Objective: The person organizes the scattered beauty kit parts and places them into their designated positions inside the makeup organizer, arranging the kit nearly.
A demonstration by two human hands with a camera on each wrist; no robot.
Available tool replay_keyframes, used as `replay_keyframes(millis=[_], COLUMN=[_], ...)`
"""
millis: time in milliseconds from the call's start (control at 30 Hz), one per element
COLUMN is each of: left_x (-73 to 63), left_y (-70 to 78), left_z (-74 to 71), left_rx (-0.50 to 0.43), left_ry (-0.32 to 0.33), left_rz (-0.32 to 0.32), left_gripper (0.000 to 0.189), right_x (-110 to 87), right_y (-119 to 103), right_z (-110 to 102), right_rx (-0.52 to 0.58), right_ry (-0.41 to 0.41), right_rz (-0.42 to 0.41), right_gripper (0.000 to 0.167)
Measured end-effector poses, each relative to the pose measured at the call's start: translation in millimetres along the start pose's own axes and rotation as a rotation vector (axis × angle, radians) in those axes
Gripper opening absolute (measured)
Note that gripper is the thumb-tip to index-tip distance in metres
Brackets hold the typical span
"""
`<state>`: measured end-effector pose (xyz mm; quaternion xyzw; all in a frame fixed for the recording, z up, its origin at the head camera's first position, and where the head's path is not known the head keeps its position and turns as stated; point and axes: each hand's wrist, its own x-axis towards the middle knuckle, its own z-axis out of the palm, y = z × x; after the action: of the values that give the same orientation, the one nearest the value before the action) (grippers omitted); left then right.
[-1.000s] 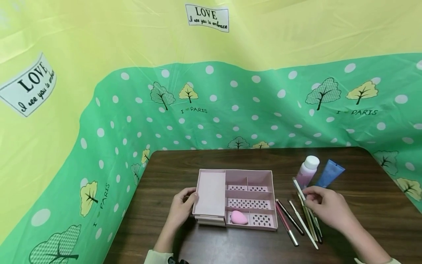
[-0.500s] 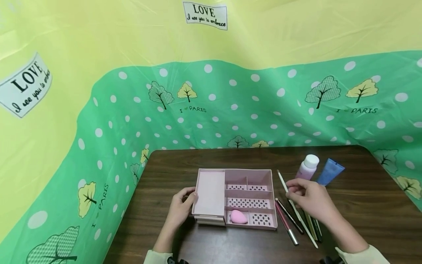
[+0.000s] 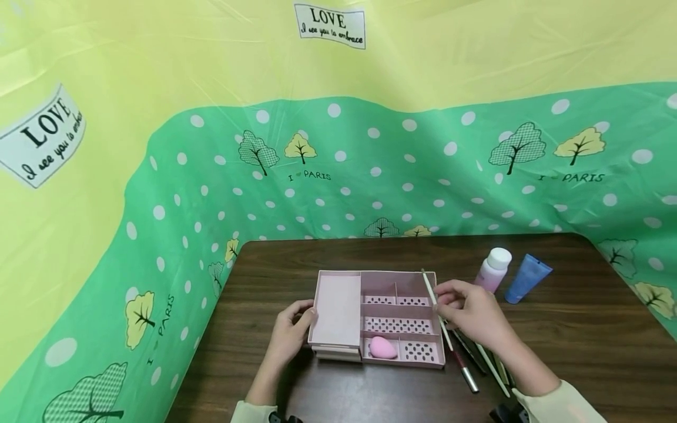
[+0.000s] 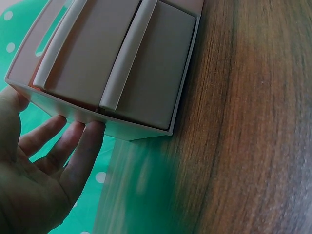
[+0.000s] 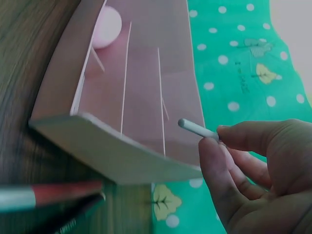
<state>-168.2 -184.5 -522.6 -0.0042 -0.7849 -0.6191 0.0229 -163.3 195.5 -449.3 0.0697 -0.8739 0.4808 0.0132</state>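
A pink makeup organizer (image 3: 335,308) with a flat-topped left section and open compartments lies on the table. My left hand (image 3: 288,333) steadies it, fingertips touching its left side wall; in the left wrist view the fingers (image 4: 83,153) are fairly straight. Over the organizer's right edge, my right hand (image 3: 468,308) pinches a slim white stick (image 3: 429,288) between thumb and fingers. The stick's rounded end (image 5: 192,127) shows in the right wrist view, above the back compartments; its exact kind is unclear. A pink makeup sponge (image 3: 383,348) sits in the front compartment left of a divider.
Right of the organizer lie a red and silver pencil-like stick (image 3: 469,379), a dark one and several others (image 3: 497,376), partly under my right arm. Behind stand a white-capped pink bottle (image 3: 494,270) and a blue tube (image 3: 528,278). A patterned cloth (image 3: 370,170) surrounds the table.
My right hand has moved left with the white stick, from beside the bottle to the organizer's right edge. My left hand has stayed at the organizer's left side.
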Motion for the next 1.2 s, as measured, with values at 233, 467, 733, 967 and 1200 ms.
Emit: replay_keyframes(millis=[233, 467, 733, 967, 1200], left_x=[-0.9, -1.8, -2.4, -3.6, -2.7], left_y=[1.3, 1.2, 1.2, 2.5, 3.1], left_z=[0.8, 1.3, 1.3, 1.3, 1.8], left_rx=[-0.032, -0.036, -0.035, -0.050, -0.046], left_ry=[0.002, 0.015, 0.006, 0.011, 0.014], left_rz=[-0.007, -0.011, -0.022, -0.035, -0.026], left_gripper=[0.024, 0.026, 0.025, 0.026, 0.025], right_x=[3.3, 6.7, 11.6, 15.9, 21.7], right_y=[-8, -17, -23, -34, -42], right_z=[18, 35, 54, 67, 78], right_rx=[-0.032, 0.073, 0.176, 0.214, 0.267], right_ry=[0.000, -0.039, -0.072, -0.109, -0.134], right_rz=[0.006, 0.040, 0.037, 0.031, 0.018], right_gripper=[0.027, 0.024, 0.024, 0.026, 0.024])
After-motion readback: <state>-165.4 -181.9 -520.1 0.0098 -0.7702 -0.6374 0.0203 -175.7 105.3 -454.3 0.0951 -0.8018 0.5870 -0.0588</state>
